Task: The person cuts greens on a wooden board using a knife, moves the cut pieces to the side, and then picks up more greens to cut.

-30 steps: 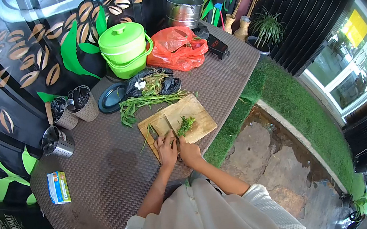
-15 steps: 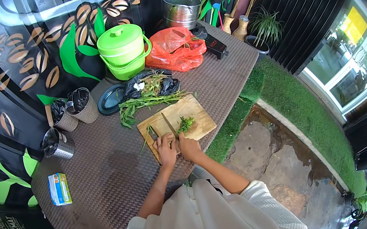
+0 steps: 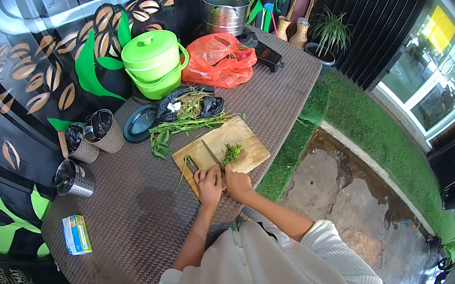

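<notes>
A wooden cutting board (image 3: 248,133) lies at the table's front edge. My right hand (image 3: 238,184) is closed round the handle of a knife (image 3: 209,151), whose blade points up and left across the board. My left hand (image 3: 209,186) is beside it on the board's near edge, its fingers bent over green stalks close to the blade. Chopped greens (image 3: 232,153) form a small heap right of the blade. A few loose stalks (image 3: 183,170) lie at the board's left side. Long leafy stems (image 3: 179,128) lie just behind the board.
Behind are a black bag with plant scraps (image 3: 211,107), a dark oval plate (image 3: 139,124), a green lidded container (image 3: 150,57), a red bag (image 3: 230,75), a portable stove (image 3: 268,56) and a metal pot (image 3: 227,17). Utensil holders (image 3: 105,134) and a blue-white packet (image 3: 76,235) are left.
Both hands and the knife hold nearly the same place on the board. The whole view has shifted very slightly.
</notes>
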Available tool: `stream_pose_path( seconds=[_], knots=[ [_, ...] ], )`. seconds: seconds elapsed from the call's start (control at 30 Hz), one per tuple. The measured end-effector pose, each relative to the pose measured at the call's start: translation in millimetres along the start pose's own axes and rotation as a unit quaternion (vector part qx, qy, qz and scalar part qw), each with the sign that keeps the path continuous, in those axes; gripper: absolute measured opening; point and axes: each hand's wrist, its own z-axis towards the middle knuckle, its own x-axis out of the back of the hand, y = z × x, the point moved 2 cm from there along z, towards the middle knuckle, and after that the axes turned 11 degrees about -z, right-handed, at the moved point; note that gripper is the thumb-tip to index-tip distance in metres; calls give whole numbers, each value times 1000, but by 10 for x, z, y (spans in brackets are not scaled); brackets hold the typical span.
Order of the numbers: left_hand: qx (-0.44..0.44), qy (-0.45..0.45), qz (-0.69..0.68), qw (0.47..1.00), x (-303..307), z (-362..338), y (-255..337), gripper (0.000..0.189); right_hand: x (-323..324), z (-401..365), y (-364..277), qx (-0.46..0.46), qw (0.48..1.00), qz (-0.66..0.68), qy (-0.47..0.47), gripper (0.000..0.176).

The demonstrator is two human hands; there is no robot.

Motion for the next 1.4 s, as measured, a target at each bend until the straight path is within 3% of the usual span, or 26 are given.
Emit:
stream_pose_path(
  seconds=[0.07,0.13,0.27,0.43,0.57,0.63,0.77,0.97,1.07,1.13,1.33,1.4],
  knots=[
    [9,8,-9,1000,-18,-20,-63,26,-40,6,26,-1,1000,-5,-8,26],
    [93,15,-108,990,1,20,-100,26,-34,26,37,8,1000,8,-12,23],
    [116,9,-98,988,5,6,-140,24,11,-31,-16,-2,999,36,-22,23],
    [72,3,-82,994,27,34,-22,20,-35,-105,-143,-29,999,37,0,20],
    [91,12,-63,994,-2,-1,-19,16,77,3,-79,1,999,43,15,21],
    [40,26,-33,998,3,-8,-13,12,54,-38,-85,0,998,53,18,25],
    [71,25,-40,996,-15,-10,-27,9,-20,-114,-157,-50,998,29,-7,27],
    [4,-1,-10,1000,55,-47,53,10,49,54,-23,14,999,33,-4,27],
    [11,4,-42,999,94,-47,59,14,-26,-108,-99,33,999,28,11,26],
    [39,13,-63,997,73,-34,38,22,-84,-207,-194,-49,998,41,11,22],
    [86,-11,-68,994,68,-44,4,35,28,41,-108,30,999,24,-9,36],
    [63,-19,-55,996,80,-31,29,38,35,-82,-128,11,999,36,-12,36]
  ],
)
